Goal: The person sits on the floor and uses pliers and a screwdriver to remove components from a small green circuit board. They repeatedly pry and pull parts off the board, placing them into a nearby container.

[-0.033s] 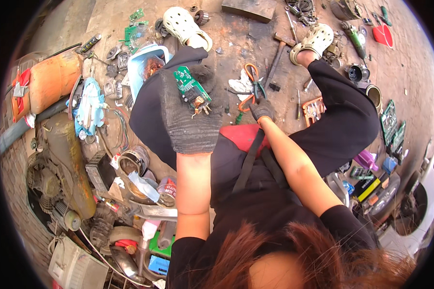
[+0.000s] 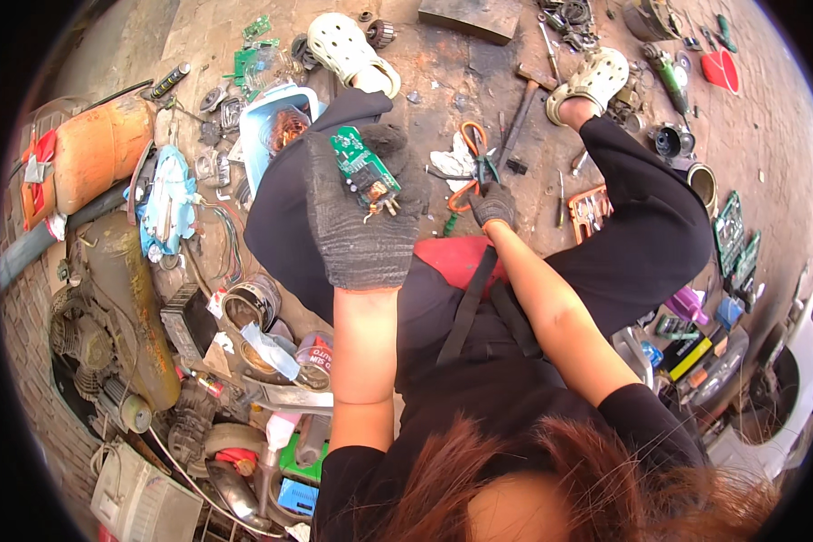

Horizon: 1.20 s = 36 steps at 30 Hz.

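Note:
My left hand (image 2: 366, 226), in a dark knitted glove, is raised over my left thigh, palm up. In it lies a green circuit board (image 2: 357, 154) with copper-wound parts and bare prongs at its lower end. The thumb and fingers are bent around the board, partly out of sight behind it. My right hand (image 2: 492, 207), gloved too, is low between my legs with its fingers closed at a pair of orange-handled pliers (image 2: 484, 169). The handles are spread apart; the fingertips are partly hidden. A crumpled white rag (image 2: 453, 163) lies beside the pliers.
A hammer (image 2: 521, 113) lies between my feet. A light-blue basin (image 2: 255, 144) with copper wire (image 2: 289, 126) stands at my left knee. An orange gas cylinder (image 2: 108, 154) lies far left. An orange tool case (image 2: 591, 210) is under my right leg. Scrap parts surround me.
The whole view has shifted very slightly. The board in my left hand has moved a little to the right; both hands keep their hold.

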### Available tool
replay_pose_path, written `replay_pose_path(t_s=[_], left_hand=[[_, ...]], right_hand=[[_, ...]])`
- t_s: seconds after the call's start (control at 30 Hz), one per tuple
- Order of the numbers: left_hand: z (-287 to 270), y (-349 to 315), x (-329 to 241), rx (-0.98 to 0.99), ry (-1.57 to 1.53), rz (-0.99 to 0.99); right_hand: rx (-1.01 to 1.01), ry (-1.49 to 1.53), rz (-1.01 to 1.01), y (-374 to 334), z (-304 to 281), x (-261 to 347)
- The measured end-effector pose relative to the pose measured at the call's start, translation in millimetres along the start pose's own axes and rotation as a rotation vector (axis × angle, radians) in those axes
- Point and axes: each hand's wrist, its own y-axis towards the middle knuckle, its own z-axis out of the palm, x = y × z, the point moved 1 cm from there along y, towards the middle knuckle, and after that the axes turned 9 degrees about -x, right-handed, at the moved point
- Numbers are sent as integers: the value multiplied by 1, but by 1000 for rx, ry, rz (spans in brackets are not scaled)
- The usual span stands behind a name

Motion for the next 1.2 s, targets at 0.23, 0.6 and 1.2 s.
replay_pose_path(t_s=[0.23, 0.6, 1.2], left_hand=[[0, 45, 6, -23, -138, -80], [2, 31, 9, 259, -324, -135], [13, -51, 25, 334, -154, 95]], right_hand=[[-38, -176, -142, 38, 16, 0], [420, 749, 149, 60, -14, 7], [756, 951, -343, -158, -310, 17]])
